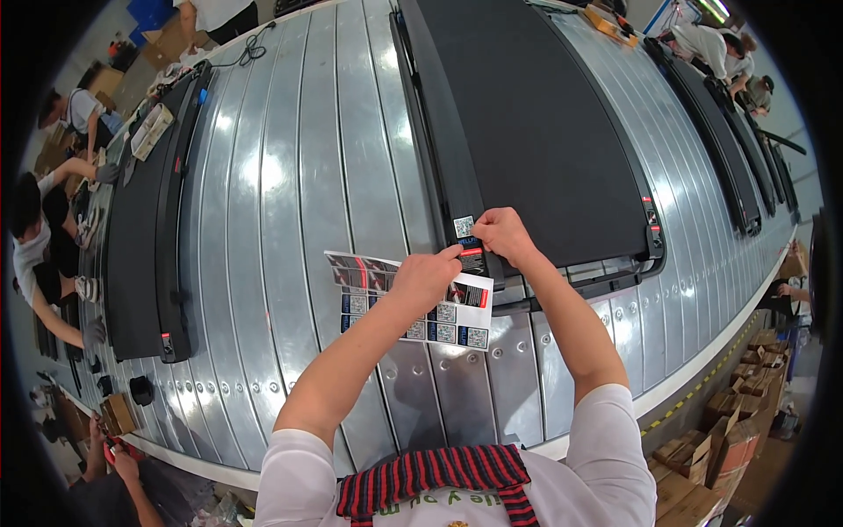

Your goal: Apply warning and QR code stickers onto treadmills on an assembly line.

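In front of me a long black panel (553, 132) lies on the metal table, with a dark rail along its left side. My right hand (503, 235) pinches the edge of a small label (464, 227) with a square code, at the rail's near end. Close beside it my left hand (428, 279) is closed on a sheet of stickers (476, 299), its index finger reaching to the label area. The sheet hangs below that hand, with rows of coded labels and red-and-black pictures. My left fingers hide part of it.
Ribbed metal tabletop (290, 220) stretches all around. Another black panel (145, 228) lies at the left, carrying a tray (152, 132). More long black panels (716, 140) lie at the right. Several people work around the table. Cardboard boxes (733, 448) stand at the lower right.
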Demonstrator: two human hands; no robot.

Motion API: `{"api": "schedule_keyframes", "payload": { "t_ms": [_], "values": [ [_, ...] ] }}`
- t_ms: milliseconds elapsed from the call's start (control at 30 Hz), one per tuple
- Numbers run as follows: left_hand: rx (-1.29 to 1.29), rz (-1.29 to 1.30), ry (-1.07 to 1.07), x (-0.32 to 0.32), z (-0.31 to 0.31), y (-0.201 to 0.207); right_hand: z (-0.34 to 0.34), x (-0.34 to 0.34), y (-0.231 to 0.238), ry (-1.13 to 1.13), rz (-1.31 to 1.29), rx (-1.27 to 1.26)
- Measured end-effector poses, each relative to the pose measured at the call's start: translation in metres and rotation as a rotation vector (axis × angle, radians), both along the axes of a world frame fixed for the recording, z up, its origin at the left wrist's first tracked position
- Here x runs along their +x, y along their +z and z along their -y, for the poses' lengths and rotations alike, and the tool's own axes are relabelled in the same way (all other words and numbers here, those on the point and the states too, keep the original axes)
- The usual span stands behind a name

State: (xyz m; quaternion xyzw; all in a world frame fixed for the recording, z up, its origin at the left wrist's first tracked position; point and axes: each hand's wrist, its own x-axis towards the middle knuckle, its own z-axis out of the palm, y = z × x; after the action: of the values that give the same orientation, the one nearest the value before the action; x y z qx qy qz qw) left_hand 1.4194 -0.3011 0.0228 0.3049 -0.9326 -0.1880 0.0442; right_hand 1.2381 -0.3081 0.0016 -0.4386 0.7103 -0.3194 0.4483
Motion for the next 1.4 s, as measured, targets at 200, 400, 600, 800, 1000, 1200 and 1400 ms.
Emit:
{"api": "schedule_keyframes", "payload": {
  "t_ms": [200,400,600,800,1000,1200,1400],
  "values": [
    [-0.014,-0.053,-0.005,0.006,0.0,-0.001,-0.002,0.016,0.023,0.159,-0.74,-0.176],
    [0.16,0.147,-0.077,0.049,-0.031,0.026,-0.042,0.024,-0.006,0.499,-0.953,-0.68],
    [0.302,-0.265,-0.016,0.164,-0.111,0.084,-0.053,0.058,0.004,0.375,-1.028,-0.668],
    [0.868,-1.093,0.933,0.189,-0.161,0.086,-0.025,0.056,0.017,0.308,-0.987,-0.286],
    [0.968,-1.43,0.875,0.237,-0.187,0.1,-0.128,0.143,0.073,0.357,0.947,0.043],
    [0.969,-1.339,0.921,0.225,-0.198,0.086,-0.241,0.16,0.116,0.325,0.505,-0.038],
    [0.909,-1.378,0.675,0.238,-0.193,0.087,-0.249,0.187,0.12,0.04,0.425,-0.308]
  ]
}}
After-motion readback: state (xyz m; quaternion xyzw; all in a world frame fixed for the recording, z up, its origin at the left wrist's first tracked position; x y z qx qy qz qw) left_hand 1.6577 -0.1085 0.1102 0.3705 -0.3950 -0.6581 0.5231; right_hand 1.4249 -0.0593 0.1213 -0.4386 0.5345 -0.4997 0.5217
